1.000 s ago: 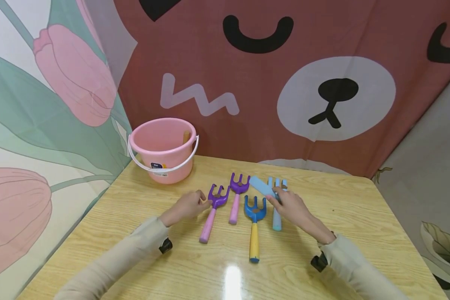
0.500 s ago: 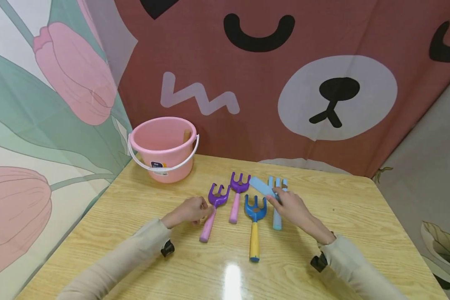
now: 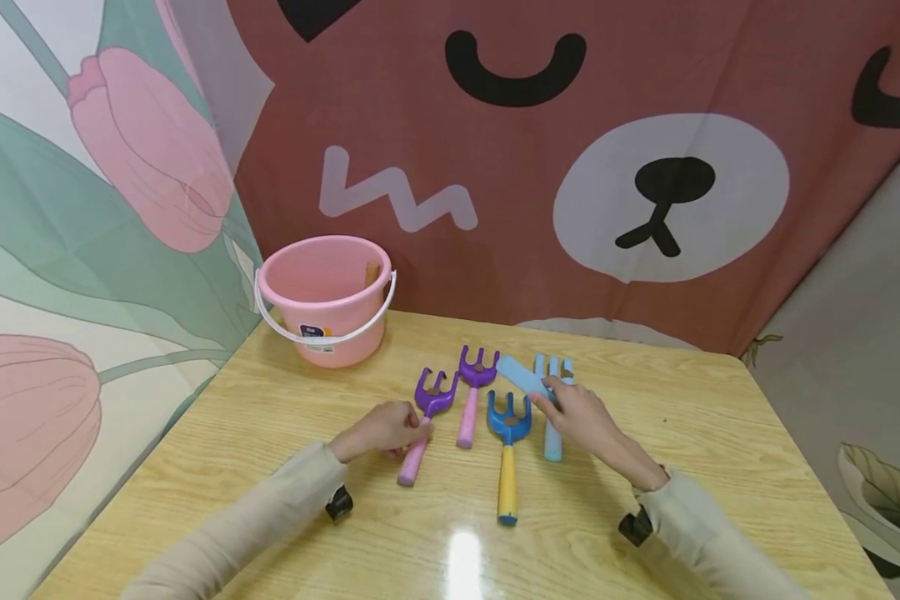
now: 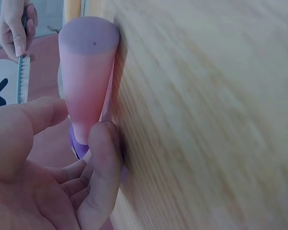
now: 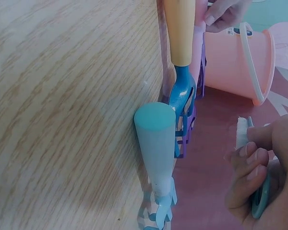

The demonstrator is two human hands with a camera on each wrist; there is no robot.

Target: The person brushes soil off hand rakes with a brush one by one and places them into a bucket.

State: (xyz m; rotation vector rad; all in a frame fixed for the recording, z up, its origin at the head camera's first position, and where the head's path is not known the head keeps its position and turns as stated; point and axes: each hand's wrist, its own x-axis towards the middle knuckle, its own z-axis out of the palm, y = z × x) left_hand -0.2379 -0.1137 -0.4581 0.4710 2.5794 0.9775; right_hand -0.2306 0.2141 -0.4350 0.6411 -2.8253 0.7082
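Observation:
My left hand is at the pink handle of a purple toy hand rake, thumb on one side and fingers on the other. In the left wrist view the thumb and fingers close on this pink handle, which lies on the table. My right hand grips a light blue brush, held over a light blue toy rake. White bristles show in the right wrist view. A second purple rake and a blue rake with a yellow handle lie between the hands.
A pink bucket with a white handle stands at the back left, a brown stick-like thing inside. Small brown bits sit on the rake heads. The wooden table meets a patterned cloth behind.
My left hand has slid down from the purple rake's neck to its pink handle and closed on it. The right hand and brush have stayed nearly still.

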